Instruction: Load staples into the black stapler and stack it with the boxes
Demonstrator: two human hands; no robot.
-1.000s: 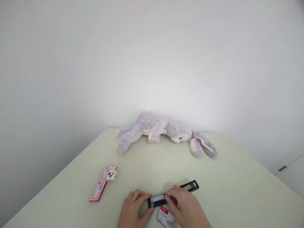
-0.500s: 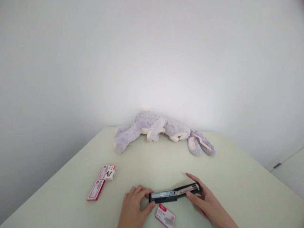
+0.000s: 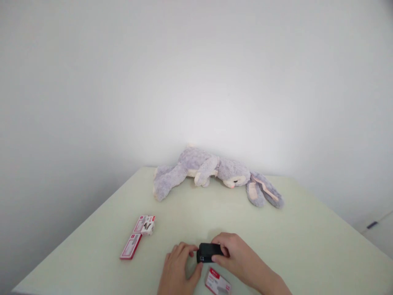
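A black stapler point(image 3: 208, 250) lies folded closed near the front of the table, its far part covered by my fingers. My right hand point(image 3: 235, 254) grips it from the right, thumb in front and fingers behind. At its left end my left hand point(image 3: 181, 266) has thumb and forefinger on either side of the tip, touching or nearly so, and the other fingers curve over the table. Just in front of the stapler lies a small white and red staple box point(image 3: 217, 282).
Several small red and white boxes point(image 3: 132, 246) lie grouped on the left of the pale green table point(image 3: 101, 250). A lilac plush rabbit point(image 3: 199, 166) lies on its side along the back, against the white wall point(image 3: 196, 82).
The stapler was spread open, showing its metal inside; now its top is folded down. My right hand has moved left over it. The view has shifted slightly.
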